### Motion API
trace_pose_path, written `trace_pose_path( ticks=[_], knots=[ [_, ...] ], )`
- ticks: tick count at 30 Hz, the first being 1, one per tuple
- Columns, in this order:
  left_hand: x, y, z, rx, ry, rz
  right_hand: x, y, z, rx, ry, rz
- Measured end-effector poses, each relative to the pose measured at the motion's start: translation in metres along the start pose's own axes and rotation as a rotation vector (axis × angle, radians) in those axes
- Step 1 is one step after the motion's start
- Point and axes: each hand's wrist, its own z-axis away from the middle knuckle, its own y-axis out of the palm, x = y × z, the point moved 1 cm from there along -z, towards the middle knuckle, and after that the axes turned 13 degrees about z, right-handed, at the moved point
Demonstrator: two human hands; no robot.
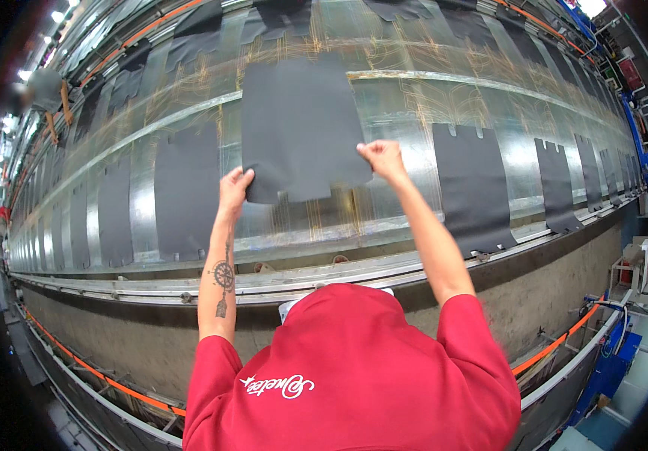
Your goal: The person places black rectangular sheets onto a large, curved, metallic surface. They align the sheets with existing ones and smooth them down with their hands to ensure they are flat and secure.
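A dark grey cut fabric panel hangs stretched between my hands over the long glossy table. My left hand pinches it near its lower left corner, thumb on top. On the other side my right hand has its fingers closed on the right edge, close to the lower corner. The panel's near edge has a notch and curls slightly. Whether its far part touches the table, I cannot tell.
Similar dark panels lie in rows, one left, one right. A metal rail edges the table. Another person leans in at the far left. Orange strips run along a neighbouring table behind me.
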Motion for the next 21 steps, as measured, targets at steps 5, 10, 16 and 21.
trace_pose_path(
  ticks=[5,10,16,21],
  knots=[
    [0.08,-0.02,-0.008,-0.128,-0.23,-0.172,-0.11,0.064,0.023,-0.017,0.145,0.093],
    [0.114,-0.03,0.003,-0.231,-0.289,-0.226,-0.11,0.072,0.047,-0.008,0.224,0.222],
    [0.122,-0.027,0.023,-0.239,-0.3,-0.168,-0.108,0.06,0.072,-0.039,0.225,0.327],
    [0.126,-0.028,0.03,-0.23,-0.304,-0.187,-0.116,0.061,0.074,-0.071,0.176,0.329]
  ],
)
